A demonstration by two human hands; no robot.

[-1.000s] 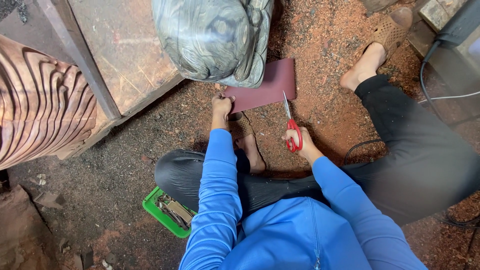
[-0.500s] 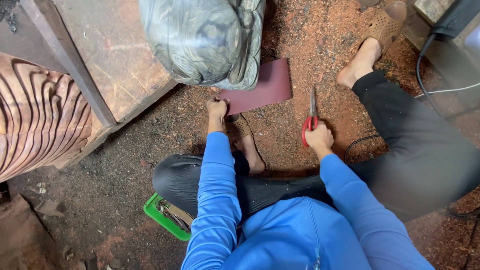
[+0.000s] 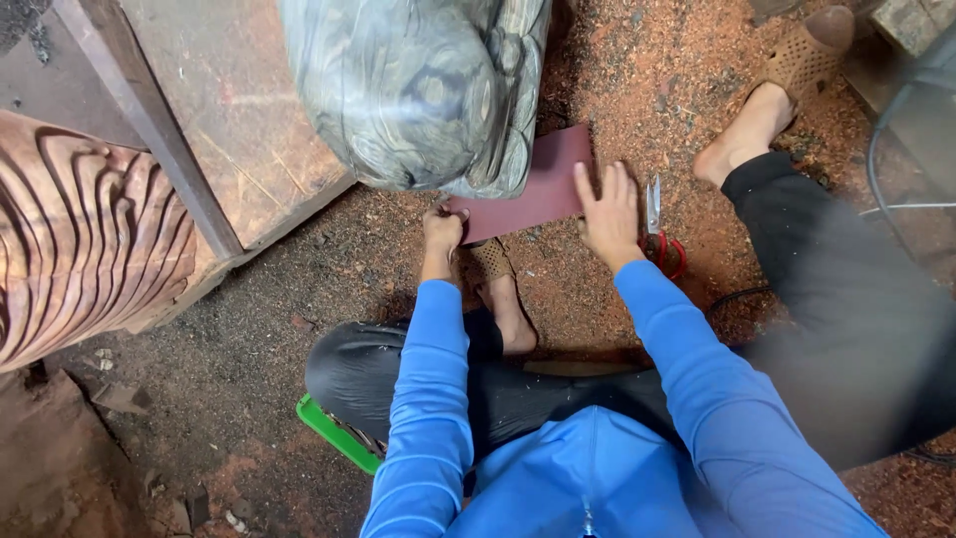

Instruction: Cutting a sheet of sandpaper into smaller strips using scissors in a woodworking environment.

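Head view: green tray [image 3: 329, 435] under the knee, contents hidden.

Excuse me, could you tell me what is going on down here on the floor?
A person in a blue top sits on a sawdust-covered floor beside a grey-green carved sculpture. The left hand pinches the near corner of a dark red sheet, apparently sandpaper, and the right hand lies open and flat at its right edge. Red-handled scissors lie on the floor just right of that hand, with no hand on them. A green tray sits beside the person's knee.
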